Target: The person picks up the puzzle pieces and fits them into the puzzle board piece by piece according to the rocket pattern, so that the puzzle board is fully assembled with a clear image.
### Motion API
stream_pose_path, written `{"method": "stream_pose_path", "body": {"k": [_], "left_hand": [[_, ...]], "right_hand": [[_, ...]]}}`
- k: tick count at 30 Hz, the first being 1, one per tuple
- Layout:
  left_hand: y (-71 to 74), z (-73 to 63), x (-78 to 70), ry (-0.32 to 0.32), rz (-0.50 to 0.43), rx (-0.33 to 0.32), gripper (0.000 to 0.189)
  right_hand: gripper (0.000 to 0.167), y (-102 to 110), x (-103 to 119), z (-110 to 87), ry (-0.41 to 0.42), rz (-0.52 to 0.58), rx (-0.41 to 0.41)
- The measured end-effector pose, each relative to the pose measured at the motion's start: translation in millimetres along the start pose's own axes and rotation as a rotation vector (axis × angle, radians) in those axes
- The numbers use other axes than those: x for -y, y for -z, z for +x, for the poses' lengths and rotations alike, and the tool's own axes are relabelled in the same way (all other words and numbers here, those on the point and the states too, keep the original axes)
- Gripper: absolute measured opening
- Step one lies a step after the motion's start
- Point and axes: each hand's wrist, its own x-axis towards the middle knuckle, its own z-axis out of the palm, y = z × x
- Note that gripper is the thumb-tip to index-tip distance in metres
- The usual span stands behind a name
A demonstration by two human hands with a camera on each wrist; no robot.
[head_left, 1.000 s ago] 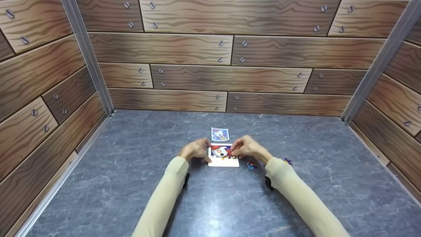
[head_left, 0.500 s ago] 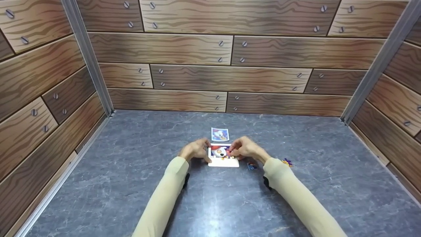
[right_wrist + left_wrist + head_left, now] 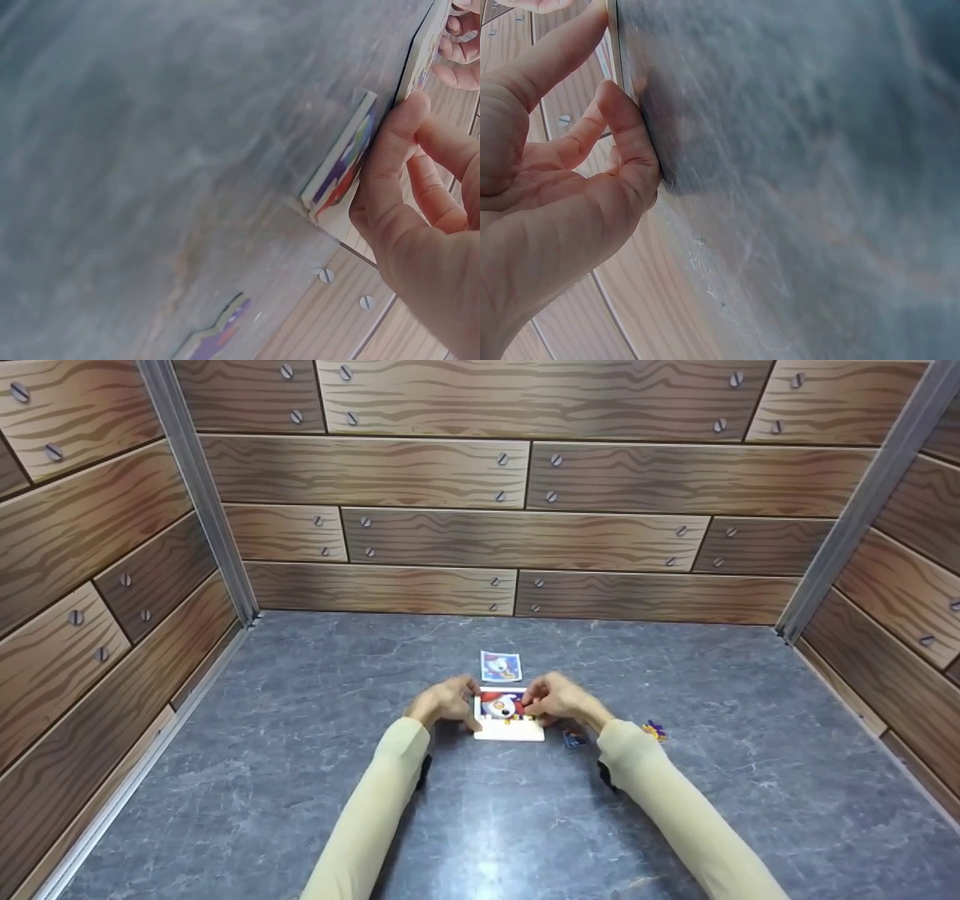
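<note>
A white-framed jigsaw puzzle board [image 3: 510, 730] lies flat in front of me. Its far half carries fitted pieces with a red, white and purple cartoon picture; the near half is bare white. At the board's left side my left hand [image 3: 450, 699] grips the edge, thumb by the near part and fingers by the far corner. My right hand [image 3: 559, 697] is over the right side, thumb and index finger pinching a puzzle piece [image 3: 526, 703] against the picture. Fingers mostly hide that piece. In the right wrist view, the bent fingers [image 3: 409, 120] sit right at the board's edge.
Just beyond the board lies a small picture card [image 3: 501, 667]. Loose dark-blue puzzle pieces [image 3: 575, 738] rest near its right corner. More purple and yellow pieces [image 3: 655, 730] lie farther right, beside the right sleeve. Wood-patterned walls [image 3: 517, 536] enclose the grey marbled table [image 3: 300, 780].
My right hand and forearm have shifted slightly left, uncovering more of the far-right pieces. Fingertips still work at the board's right side. The left hand stays in place.
</note>
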Motion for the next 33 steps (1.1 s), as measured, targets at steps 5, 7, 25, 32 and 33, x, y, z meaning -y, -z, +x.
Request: {"method": "stream_pose_path", "body": {"k": [5, 7, 25, 32, 33], "left_hand": [[-0.6, -0.2, 0.3, -0.015, 0.018, -0.002, 0.057], [-0.6, 0.4, 0.7, -0.017, 0.024, -0.003, 0.057], [-1.2, 1.4, 1.4, -0.010, 0.014, -0.001, 0.058], [-2.1, 3.5, 1.0, -0.007, 0.020, 0.000, 0.056], [-2.0, 3.9, 1.0, -0.005, 0.023, -0.001, 0.056]], "right_hand": [[0.019, 1, -3, 0.8, 0.038, 0.033, 0.041], [0.023, 1, -3, 0.5, 0.051, 0.043, 0.058], [0.027, 7, -6, -5.3, 0.079, 0.031, 0.108], [0.027, 20, -14, -9.2, 0.107, 0.023, 0.125], [0.027, 22, -14, -9.8, 0.108, 0.025, 0.127]]}}
